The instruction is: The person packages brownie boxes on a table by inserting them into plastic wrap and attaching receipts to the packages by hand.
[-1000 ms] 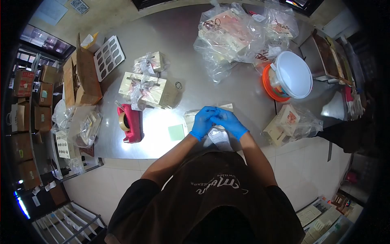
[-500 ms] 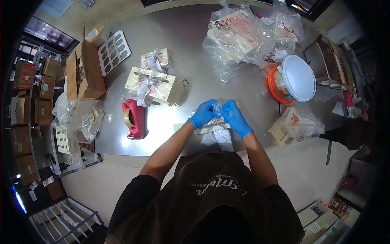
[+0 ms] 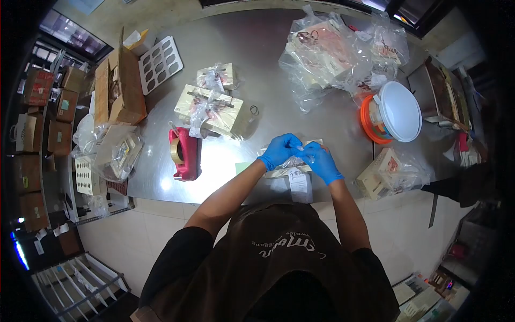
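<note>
My left hand (image 3: 280, 151), in a blue glove, is closed with its fingertips pinching the gathered clear plastic bag (image 3: 293, 162). My right hand (image 3: 322, 163), also gloved in blue, meets it from the right, its fingers closed on the same plastic. Beneath both hands lies a cream box (image 3: 274, 173) inside the bag, largely hidden by the gloves. A white printed slip (image 3: 299, 182) hangs over the box's near side, toward my apron. Left of the box a pale green paper (image 3: 243, 169) rests on the metal table.
A red tape dispenser (image 3: 185, 155) stands to the left. Behind it are two plastic-wrapped boxes (image 3: 210, 112). A white-lidded bucket (image 3: 399, 111) and a bagged box (image 3: 376, 174) sit on the right. More bagged boxes (image 3: 322, 51) lie at the back.
My fingertips have drawn together over the box, and the plastic that stood up between them is now mostly covered. The whole view has shifted slightly.
</note>
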### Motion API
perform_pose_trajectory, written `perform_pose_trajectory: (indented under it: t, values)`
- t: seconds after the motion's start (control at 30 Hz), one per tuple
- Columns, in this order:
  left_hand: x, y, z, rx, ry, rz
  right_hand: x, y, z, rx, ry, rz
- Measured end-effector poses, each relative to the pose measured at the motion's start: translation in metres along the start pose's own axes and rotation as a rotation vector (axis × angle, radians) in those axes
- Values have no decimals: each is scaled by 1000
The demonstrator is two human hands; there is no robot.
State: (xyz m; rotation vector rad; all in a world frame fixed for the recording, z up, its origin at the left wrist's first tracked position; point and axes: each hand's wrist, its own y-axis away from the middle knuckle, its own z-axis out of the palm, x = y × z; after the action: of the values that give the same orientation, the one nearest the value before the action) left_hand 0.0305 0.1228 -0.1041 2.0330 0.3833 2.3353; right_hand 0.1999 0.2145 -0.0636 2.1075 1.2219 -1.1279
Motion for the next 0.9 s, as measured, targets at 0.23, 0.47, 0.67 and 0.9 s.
perform_pose_trajectory:
  t: [0.23, 0.47, 0.67, 0.9]
  values:
    - [17, 8, 6, 86, -317, 114, 12, -1, 56, 590, 106, 54]
    - [25, -4, -5, 23, -292, -50, 39, -7, 76, 659, 253, 1]
    - [26, -32, -19, -129, -241, -330, 20, -12, 43, 457, 393, 0]
    - [5, -34, -44, -172, -1076, 652, -1, 4, 35, 144, -44, 167]
